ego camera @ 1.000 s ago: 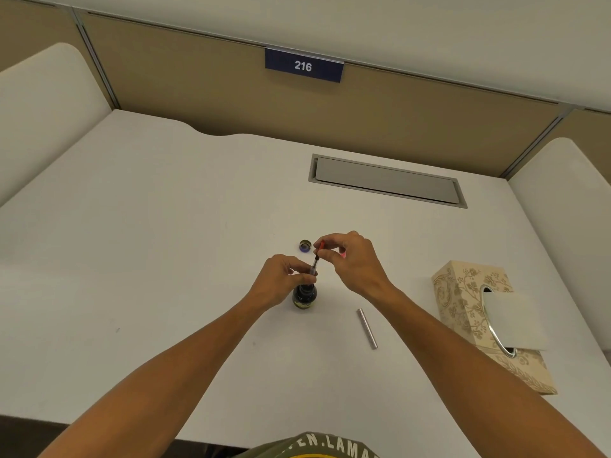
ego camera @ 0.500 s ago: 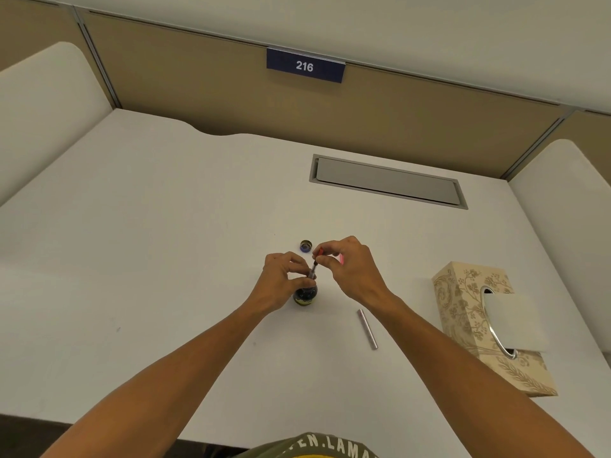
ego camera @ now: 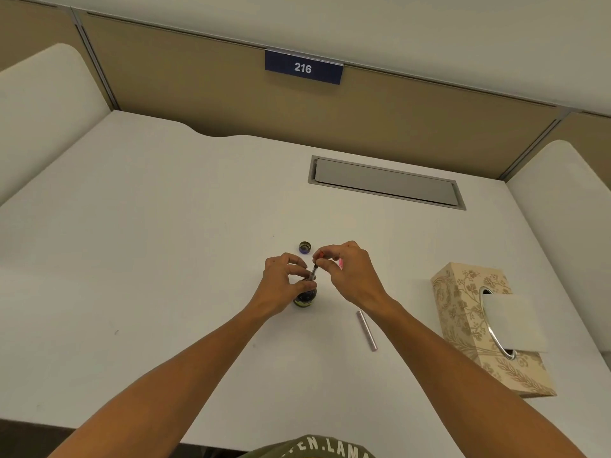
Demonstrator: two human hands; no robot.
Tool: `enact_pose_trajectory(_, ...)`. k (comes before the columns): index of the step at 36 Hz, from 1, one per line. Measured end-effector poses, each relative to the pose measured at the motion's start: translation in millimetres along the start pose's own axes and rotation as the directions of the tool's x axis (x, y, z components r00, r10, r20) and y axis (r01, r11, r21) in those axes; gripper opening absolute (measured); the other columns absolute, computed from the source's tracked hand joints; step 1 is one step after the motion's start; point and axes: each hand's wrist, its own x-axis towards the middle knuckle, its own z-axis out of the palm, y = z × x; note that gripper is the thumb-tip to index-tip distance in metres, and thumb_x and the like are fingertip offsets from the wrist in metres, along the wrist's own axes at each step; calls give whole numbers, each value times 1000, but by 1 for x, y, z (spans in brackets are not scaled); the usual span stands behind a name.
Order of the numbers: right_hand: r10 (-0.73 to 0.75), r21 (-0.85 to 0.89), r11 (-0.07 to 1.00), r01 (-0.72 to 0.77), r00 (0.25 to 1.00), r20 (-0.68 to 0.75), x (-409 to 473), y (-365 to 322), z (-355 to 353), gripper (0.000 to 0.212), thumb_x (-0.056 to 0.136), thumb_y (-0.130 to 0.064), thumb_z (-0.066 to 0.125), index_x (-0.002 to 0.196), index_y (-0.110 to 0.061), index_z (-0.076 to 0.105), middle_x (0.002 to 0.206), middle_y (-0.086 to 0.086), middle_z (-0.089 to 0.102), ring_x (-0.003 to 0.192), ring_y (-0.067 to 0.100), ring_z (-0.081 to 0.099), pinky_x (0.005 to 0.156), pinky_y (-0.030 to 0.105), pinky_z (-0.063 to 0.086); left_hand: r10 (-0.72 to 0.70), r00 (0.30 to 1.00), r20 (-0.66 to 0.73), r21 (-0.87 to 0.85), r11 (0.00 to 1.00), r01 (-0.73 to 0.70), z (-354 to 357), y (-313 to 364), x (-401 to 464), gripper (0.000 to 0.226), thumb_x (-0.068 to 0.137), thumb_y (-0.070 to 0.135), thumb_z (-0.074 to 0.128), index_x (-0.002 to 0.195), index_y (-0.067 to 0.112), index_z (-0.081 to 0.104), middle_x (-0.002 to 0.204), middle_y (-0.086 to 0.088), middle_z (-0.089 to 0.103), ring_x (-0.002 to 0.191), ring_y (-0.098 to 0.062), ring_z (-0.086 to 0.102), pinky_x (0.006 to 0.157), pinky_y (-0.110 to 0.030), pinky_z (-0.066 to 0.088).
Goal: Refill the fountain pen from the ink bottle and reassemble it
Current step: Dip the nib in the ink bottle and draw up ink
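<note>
Here, at a white desk [ego camera: 139, 246] in a partitioned cubicle, a person works over a small dark glass ink bottle [ego camera: 305, 297] that stands upright near the middle of the desktop. The left hand [ego camera: 281, 282] curls around the bottle's neck and pinches the lower end of the slim fountain pen section with its converter [ego camera: 313, 271], which rises tilted from the bottle's mouth. The right hand [ego camera: 347, 272] pinches the converter's red-tipped upper end between thumb and forefinger, the other fingers curled loosely behind. Whether the nib sits in the ink cannot be told, as the fingers hide the bottle's opening.

The bottle's small round dark cap [ego camera: 305, 247] lies on the desk just beyond the hands, apart from the bottle. The pen's slender silver metal barrel [ego camera: 367, 330] lies flat on the desk near the right forearm, well apart from the section.

A beige cardboard tissue box with a floral print [ego camera: 463, 312] stands at the right side of the desk, a white tissue [ego camera: 509, 322] protruding from its oval slot. A grey rectangular cable hatch [ego camera: 386, 182] is set into the desktop farther back. On the tan partition behind hangs a blue plate reading 216 [ego camera: 303, 67].
</note>
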Motion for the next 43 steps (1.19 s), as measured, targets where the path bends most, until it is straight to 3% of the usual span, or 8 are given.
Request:
enact_pose_trajectory(11,3,17,1000,-3,1000,-13,-1,-2,0,16,95,-19,63,105,-23,75,97,-8,64,97,6,49,75,10,35,19,1000,-15,-13,1000,-19,2,-2,-3,19,81,23,77,99,17,78,108,10,60,118,-14,39,82,-10,31)
enact_pose_trajectory(14,1,11,1000,-1,1000,-6,-2,-2,0,16,95,-19,62,105,-22,75,90,-17,61,96,6,49,73,8,34,31,999,-25,-14,999,-31,3,-3,-2,18,81,21,76,99,18,77,108,9,62,117,-16,42,82,-10,32)
enact_pose_trajectory(21,-13,35,999,13,1000,19,-4,-3,0,17,94,-19,63,108,-23,73,91,-16,65,95,3,46,74,8,34,29,999,-16,-14,999,-29,2,-7,-2,15,78,24,78,93,23,78,102,13,63,112,-22,53,94,-34,47)
enact_pose_trajectory(25,-27,48,999,26,999,34,-4,-3,1,18,94,-20,63,110,-25,72,93,-13,70,96,2,44,75,9,33,38,998,-40,-13,999,-38,4,-5,-2,16,80,18,77,96,17,78,105,6,64,101,-4,53,78,-2,38)
enact_pose_trajectory(27,-24,54,998,22,999,33,-4,-1,2,19,95,-20,63,110,-26,71,96,-10,71,96,2,44,76,10,33,42,998,-45,-15,999,-43,5,-4,-2,14,81,15,77,95,15,78,105,4,64,96,3,52,73,4,35)
enact_pose_trajectory(32,-26,50,998,25,999,30,-4,0,3,20,95,-19,63,112,-25,71,95,-11,71,97,3,43,76,10,32,51,998,-35,-37,998,-53,4,-3,-1,13,79,12,77,91,13,79,102,3,66,98,-10,60,76,0,38)
enact_pose_trajectory(36,-19,34,999,18,999,34,-3,1,4,18,95,-22,63,110,-25,72,96,-10,71,97,3,41,76,9,32,56,998,-36,-30,998,-57,5,-5,0,13,79,13,76,92,15,79,101,5,65,102,-14,59,80,-11,41)
enact_pose_trajectory(43,-1,23,1000,1,999,32,-1,2,5,17,94,-22,64,108,-24,73,98,-9,70,99,4,42,76,11,31,50,998,-42,-37,998,-51,6,-7,0,13,79,12,77,92,15,79,100,5,65,102,-17,59,81,-15,45)
